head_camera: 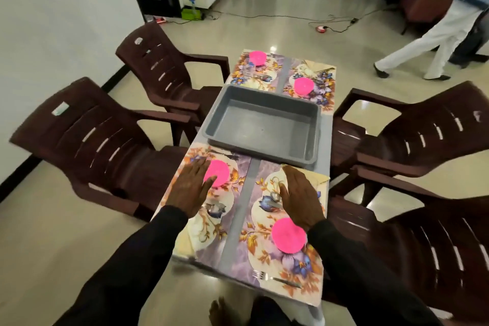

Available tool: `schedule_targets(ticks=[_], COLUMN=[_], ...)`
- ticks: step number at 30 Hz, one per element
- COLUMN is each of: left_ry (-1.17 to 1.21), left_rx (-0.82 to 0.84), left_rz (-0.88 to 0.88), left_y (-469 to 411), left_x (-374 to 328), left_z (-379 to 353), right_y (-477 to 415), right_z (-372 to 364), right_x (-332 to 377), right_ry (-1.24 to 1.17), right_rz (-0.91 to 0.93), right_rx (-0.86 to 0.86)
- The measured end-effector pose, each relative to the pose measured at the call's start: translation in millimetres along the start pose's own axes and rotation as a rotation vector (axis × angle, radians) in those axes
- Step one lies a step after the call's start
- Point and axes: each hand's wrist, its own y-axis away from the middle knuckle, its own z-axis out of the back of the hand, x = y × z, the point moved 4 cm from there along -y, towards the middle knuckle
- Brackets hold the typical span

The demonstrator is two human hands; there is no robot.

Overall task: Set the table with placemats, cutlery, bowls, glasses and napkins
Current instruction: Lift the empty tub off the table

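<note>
At 6 o'clock, nearest the body, a fork lies on the right placemat, a near bowl just beyond; the right hand lies flat over that mat, fingers straight and together; the left hand likewise at 8 o'clock, beside a second bowl; likely a final smoothing (the central grey tub looks empty), so press lightly, sparing the cutlery; a far bowl sits at 12 o'clock.

the left hand spreads flat, fingers straight, over the near left placemat, just beside a pink bowl. the right hand spreads flat over the near right placemat, between a second pink bowl and a grey tub.
</note>
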Motion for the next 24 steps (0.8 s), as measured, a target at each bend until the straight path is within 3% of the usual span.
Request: schedule_targets(ticks=[5, 8, 16, 20, 24], left_ry=[0.087, 0.154, 0.406, 0.536, 0.640], left_rx=[0.015, 0.036, 0.099, 0.159, 0.182], left_rz=[-0.003, 0.098, 0.409, 0.570, 0.550], left_y=[-87, -145, -292, -331, -355], left_x=[25, 38, 88, 124, 168], left_z=[16, 18, -14, -55, -107], right_y=[-62, -110, -211, -233, -240], right_z=[10, 10, -39, -66, -84], right_x=[-19, -45, -174, -227, -258], right_ry=[0.020, 0.002, -0.193, -0.178, -0.226], right_rz=[-0.071, -0.120, -0.529, -0.737, -0.895], right_rx=[0.016, 0.039, 0.078, 0.130, 0.191])
